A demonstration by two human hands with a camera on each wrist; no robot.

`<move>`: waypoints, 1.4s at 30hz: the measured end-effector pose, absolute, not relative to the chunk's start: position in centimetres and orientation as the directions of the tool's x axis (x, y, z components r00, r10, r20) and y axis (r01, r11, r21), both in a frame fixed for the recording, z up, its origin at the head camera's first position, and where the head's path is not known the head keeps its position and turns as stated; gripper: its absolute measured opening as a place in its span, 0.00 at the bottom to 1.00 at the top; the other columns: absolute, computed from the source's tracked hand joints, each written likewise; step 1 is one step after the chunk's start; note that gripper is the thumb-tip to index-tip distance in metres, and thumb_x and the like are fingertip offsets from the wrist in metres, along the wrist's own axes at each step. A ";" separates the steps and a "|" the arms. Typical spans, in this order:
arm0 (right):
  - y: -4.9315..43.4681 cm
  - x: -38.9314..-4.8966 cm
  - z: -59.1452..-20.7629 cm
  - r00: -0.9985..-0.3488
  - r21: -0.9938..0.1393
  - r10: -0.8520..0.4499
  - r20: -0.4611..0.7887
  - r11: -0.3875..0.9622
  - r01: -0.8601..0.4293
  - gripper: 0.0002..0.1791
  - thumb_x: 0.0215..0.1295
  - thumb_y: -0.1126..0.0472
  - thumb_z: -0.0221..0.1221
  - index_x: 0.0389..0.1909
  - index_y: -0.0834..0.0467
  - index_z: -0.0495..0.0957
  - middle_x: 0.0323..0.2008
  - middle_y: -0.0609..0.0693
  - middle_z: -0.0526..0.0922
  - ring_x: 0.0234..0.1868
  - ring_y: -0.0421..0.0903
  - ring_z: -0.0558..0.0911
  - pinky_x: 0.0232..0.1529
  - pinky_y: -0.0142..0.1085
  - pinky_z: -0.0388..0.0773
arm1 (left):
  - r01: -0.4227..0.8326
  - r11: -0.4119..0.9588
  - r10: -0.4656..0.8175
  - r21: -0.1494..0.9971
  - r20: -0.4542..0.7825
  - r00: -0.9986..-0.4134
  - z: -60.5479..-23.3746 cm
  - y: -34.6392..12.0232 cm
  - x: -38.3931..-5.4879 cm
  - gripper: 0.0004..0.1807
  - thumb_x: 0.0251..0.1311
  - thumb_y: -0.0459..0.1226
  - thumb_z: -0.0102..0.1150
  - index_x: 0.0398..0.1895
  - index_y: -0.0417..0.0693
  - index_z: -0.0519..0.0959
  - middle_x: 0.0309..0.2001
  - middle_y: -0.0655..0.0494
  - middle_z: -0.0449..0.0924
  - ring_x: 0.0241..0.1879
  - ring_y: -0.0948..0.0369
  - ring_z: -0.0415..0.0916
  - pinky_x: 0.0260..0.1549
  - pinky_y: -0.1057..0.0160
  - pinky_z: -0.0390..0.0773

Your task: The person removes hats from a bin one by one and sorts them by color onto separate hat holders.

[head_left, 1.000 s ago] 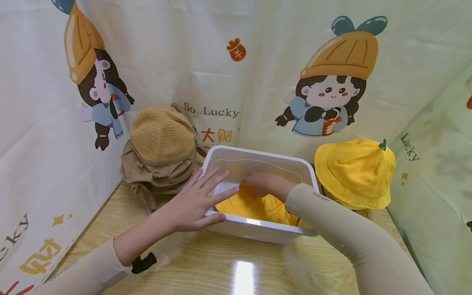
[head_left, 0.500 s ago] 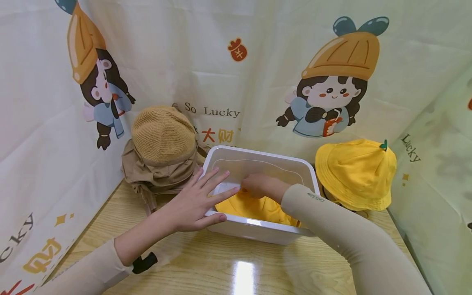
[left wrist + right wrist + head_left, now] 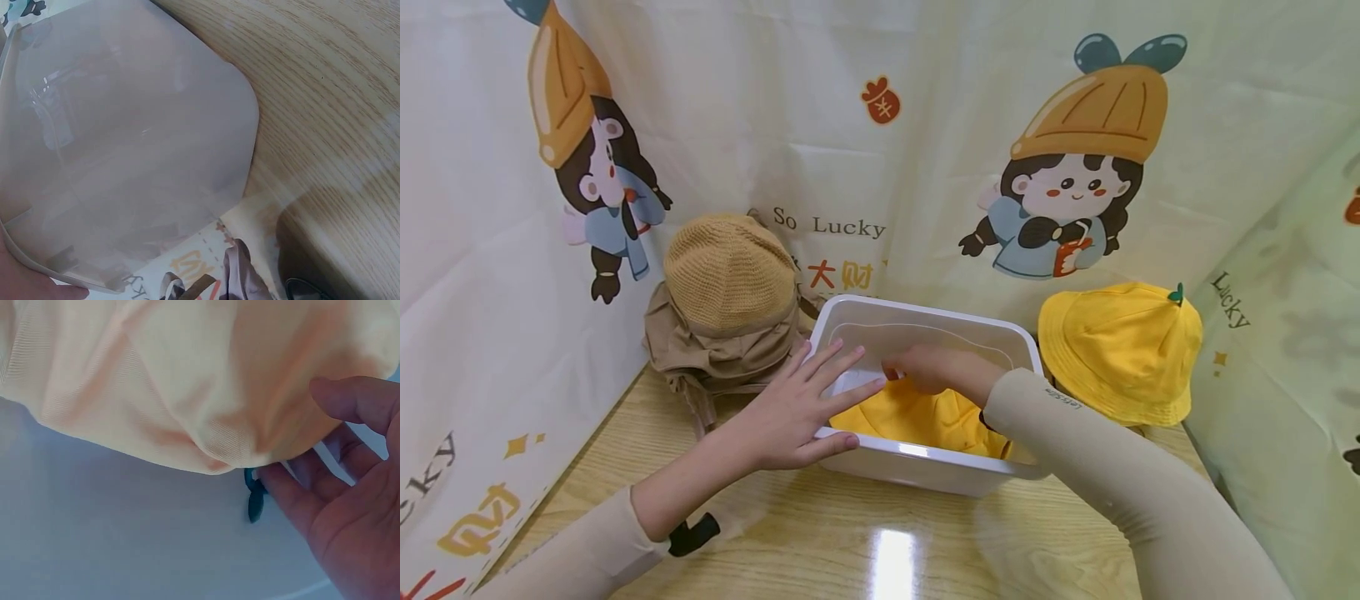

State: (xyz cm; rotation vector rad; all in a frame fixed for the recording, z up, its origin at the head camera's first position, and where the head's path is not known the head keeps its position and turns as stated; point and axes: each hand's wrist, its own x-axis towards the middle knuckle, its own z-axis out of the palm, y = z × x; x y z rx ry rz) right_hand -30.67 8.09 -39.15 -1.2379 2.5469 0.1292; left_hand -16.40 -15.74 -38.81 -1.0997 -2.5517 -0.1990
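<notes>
In the head view, a yellow bucket hat point(image 3: 917, 417) lies inside a white plastic bin point(image 3: 917, 472). My left hand point(image 3: 808, 408) rests on the bin's left rim with fingers spread; the left wrist view catches only a bit of that hand point(image 3: 37, 281) at the rim. My right hand point(image 3: 932, 367) reaches into the bin at the hat's far edge. In the right wrist view, its thumb and fingers are apart beside the hat cloth point(image 3: 156, 381), with the index fingertip touching the edge near a green sprout ornament point(image 3: 255, 503).
Behind the left hand, a tan knitted hat point(image 3: 730, 271) sits atop brown cloth point(image 3: 722, 358). Another yellow bucket hat point(image 3: 1127, 350) with a green sprout stands right of the bin. Printed curtains point(image 3: 940, 175) enclose the wooden table point(image 3: 820, 542).
My right hand has shifted slightly left within the bin, and its fingers look looser on the yellow hat's edge. The left hand has stayed on the rim.
</notes>
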 end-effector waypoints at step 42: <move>13.1 -29.8 -31.2 -0.622 -0.251 -0.760 -0.186 0.649 -0.718 0.08 0.61 0.66 0.65 0.39 0.53 0.86 0.27 0.43 0.80 0.30 0.43 0.75 0.33 0.33 0.74 | 0.725 0.689 0.684 -0.011 0.343 -0.644 -38.5 -15.7 -16.2 0.36 0.69 0.68 0.33 0.77 0.72 0.57 0.80 0.52 0.46 0.79 0.47 0.41 0.71 0.33 0.41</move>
